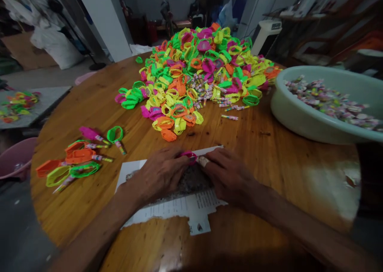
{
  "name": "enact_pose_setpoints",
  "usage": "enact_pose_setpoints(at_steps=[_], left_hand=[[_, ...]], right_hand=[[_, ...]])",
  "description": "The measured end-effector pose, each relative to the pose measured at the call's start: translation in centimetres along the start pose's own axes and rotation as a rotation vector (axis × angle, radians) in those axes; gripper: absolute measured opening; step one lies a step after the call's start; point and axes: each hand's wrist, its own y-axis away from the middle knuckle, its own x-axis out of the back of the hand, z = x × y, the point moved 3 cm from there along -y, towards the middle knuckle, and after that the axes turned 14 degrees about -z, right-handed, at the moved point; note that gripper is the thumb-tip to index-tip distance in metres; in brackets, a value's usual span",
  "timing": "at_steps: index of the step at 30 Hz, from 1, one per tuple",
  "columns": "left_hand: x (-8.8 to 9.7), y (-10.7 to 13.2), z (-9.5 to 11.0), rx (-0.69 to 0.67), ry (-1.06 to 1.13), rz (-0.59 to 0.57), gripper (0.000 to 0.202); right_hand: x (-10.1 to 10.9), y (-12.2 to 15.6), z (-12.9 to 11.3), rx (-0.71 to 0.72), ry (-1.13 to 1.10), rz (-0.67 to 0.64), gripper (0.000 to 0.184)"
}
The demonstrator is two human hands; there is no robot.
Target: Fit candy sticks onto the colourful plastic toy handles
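Left hand [160, 174] and right hand [229, 176] pinch a pink band [189, 155], mostly hidden.

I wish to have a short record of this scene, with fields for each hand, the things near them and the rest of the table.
Left hand: fingers pinch a small pink plastic ring
Right hand: fingertips meet the same ring; grip unclear
Under hands: printed white paper sheet on the round wooden table
Centre: big pile of pink, green, yellow and orange plastic rings, with small wrapped candy sticks
Left side: small group of rings fitted on sticks
Right side: pale green plastic basin of wrapped candies
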Motion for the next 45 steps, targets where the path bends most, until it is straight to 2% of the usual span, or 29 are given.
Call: enact_pose_setpoints(at_steps=[3,5,8,12,15,19,25,28,31,33,35,37,39,42,44,45], left_hand=[[0.1,0.1,0.0,-0.016,0.017,0.010,0.027],[0.2,0.1,0.0,-0.022,0.028,0.022,0.027],[0.1,0.2,0.1,-0.016,0.029,0.033,0.028],[-0.2,0.4,0.2,-0.036,0.030,0.059,0.026],[-0.6,0.4,0.1,-0.034,0.018,0.075,0.024],[-0.7,0.3,0.2,-0.037,0.008,0.099,0.021],[-0.9,0.5,0.2,-0.039,0.015,0.118,0.016],[-1.2,0.3,0.1,-0.065,0.010,0.179,0.019],[-1.1,0.1,0.2,-0.076,-0.028,0.236,0.025],[-0.5,0.5,0.1,-0.058,-0.078,0.222,0.026],[0.4,2.1,-0.6,0.001,-0.114,0.185,0.026],[1.6,4.9,-2.1,0.106,-0.131,0.173,0.027],[3.0,8.4,-4.0,0.243,-0.183,0.171,0.029],[4.9,12.2,-6.2,0.486,-0.366,0.106,0.026],[5.6,12.6,-6.8,0.594,-0.425,0.089,0.027],[5.6,11.9,-6.7,0.591,-0.418,0.110,0.028]], right_hand=[[0.3,0.0,-0.5,0.050,0.149,-0.085,0.023],[0.4,0.0,-0.4,0.062,0.167,-0.105,0.025],[0.5,0.0,0.0,0.060,0.027,-0.083,0.024],[0.2,0.0,0.6,-0.046,-0.267,0.041,0.016],[0.0,0.1,0.5,-0.101,-0.283,0.072,0.013],[0.2,0.0,0.1,-0.067,-0.138,-0.052,0.017],[0.8,-1.0,-0.6,0.036,0.220,-0.276,0.019],[0.9,-1.5,-1.0,0.029,0.236,-0.329,0.016],[0.9,-1.7,-0.8,0.000,0.171,-0.329,0.015],[1.3,-1.6,0.3,-0.014,0.029,-0.291,0.015],[2.0,-1.4,2.3,-0.069,-0.125,-0.190,0.017],[2.9,-1.3,5.4,-0.210,-0.139,-0.018,0.023],[3.3,-1.2,9.0,-0.445,-0.068,0.052,0.026],[3.2,-1.4,13.1,-0.674,0.051,-0.039,0.032],[3.0,-1.8,14.6,-0.756,0.119,-0.134,0.037],[2.9,-2.1,15.0,-0.787,0.151,-0.166,0.040]])
